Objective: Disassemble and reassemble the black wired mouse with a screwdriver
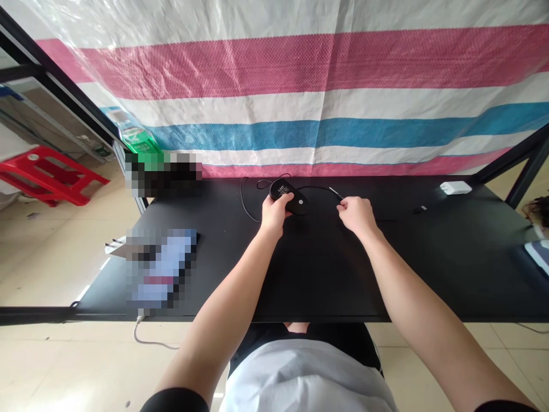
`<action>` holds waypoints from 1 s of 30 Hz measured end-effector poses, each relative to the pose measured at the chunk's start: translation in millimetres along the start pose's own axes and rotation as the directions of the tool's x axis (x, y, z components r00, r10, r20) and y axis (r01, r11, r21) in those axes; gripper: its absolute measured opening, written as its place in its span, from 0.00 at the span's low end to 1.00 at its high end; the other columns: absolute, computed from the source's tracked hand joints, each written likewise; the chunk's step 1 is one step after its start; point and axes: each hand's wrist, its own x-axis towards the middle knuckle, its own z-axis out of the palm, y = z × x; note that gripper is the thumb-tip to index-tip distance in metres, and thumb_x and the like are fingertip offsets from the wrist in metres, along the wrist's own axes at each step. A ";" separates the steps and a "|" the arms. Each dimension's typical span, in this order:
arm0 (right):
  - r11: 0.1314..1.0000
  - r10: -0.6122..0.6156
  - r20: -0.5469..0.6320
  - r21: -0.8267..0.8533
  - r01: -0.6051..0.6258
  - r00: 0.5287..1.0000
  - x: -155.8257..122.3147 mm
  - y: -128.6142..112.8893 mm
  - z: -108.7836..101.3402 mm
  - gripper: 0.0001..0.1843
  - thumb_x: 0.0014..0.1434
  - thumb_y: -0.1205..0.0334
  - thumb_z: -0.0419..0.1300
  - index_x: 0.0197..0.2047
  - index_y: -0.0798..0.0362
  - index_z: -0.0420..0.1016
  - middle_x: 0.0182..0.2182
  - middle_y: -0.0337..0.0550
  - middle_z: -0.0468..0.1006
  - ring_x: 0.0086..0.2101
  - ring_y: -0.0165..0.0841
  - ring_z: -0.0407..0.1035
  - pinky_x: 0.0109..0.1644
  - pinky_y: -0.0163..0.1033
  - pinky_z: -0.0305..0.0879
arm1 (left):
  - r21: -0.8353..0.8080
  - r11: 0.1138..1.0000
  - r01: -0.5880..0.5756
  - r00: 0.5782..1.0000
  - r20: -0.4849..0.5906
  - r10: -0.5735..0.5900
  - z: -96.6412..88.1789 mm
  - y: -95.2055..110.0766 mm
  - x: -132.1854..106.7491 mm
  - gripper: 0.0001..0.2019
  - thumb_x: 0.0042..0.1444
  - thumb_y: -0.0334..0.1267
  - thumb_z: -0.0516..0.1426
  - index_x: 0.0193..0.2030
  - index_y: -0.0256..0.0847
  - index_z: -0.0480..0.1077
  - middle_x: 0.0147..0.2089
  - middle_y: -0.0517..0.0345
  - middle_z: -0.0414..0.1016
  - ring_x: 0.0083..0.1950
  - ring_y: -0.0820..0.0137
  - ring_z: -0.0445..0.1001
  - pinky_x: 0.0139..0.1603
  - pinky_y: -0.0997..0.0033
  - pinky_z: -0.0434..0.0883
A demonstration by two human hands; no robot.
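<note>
My left hand [274, 214] is closed round a black computer mouse [295, 200], whose underside with a printed label and a small pale round spot faces up. The mouse is tilted just above the black table. To its right, my right hand [357, 214] pinches a thin black cable [317, 187]. A slim silvery piece [335, 191] sticks out past these fingertips; I cannot make out whether it is the cable's plug. More of the cable loops behind and left of the mouse.
The black table [326, 274] bears a white charger [456, 187] and a small black piece with a silvery end [420, 210] on the right. On the left are a blurred blue phone-like object [167, 269], a green-labelled bottle [140, 140] and a plug [115, 245]. A striped sheet [283, 63] hangs behind.
</note>
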 end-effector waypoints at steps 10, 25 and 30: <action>0.999 -0.011 0.042 -0.049 0.013 0.999 -1.5 -4.3 -4.0 0.07 0.58 0.65 0.60 0.32 0.52 0.81 0.29 0.52 0.80 0.32 0.42 0.76 0.38 0.42 0.67 | 0.044 0.999 0.011 1.000 0.021 -0.012 1.9 -6.8 0.0 0.14 0.40 0.37 0.64 0.35 0.38 0.70 0.33 0.55 0.76 0.35 0.67 0.77 0.32 0.70 0.73; 0.895 -0.408 0.008 0.201 0.398 0.913 -16.5 -24.8 4.6 0.10 0.67 0.61 0.50 0.39 0.53 0.72 0.31 0.48 0.79 0.33 0.39 0.73 0.39 0.39 0.63 | 0.126 0.992 0.005 1.000 0.011 -0.006 3.3 -16.5 0.5 0.13 0.40 0.38 0.65 0.34 0.37 0.72 0.34 0.54 0.77 0.36 0.66 0.77 0.34 0.69 0.74; 0.879 -0.427 0.077 0.269 0.393 0.901 -20.3 -29.0 6.3 0.09 0.66 0.61 0.51 0.39 0.52 0.72 0.32 0.48 0.80 0.32 0.38 0.74 0.38 0.38 0.64 | 0.120 0.993 0.003 0.999 0.036 -0.008 3.3 -18.1 0.8 0.13 0.39 0.37 0.65 0.34 0.38 0.71 0.35 0.54 0.77 0.36 0.65 0.78 0.37 0.67 0.74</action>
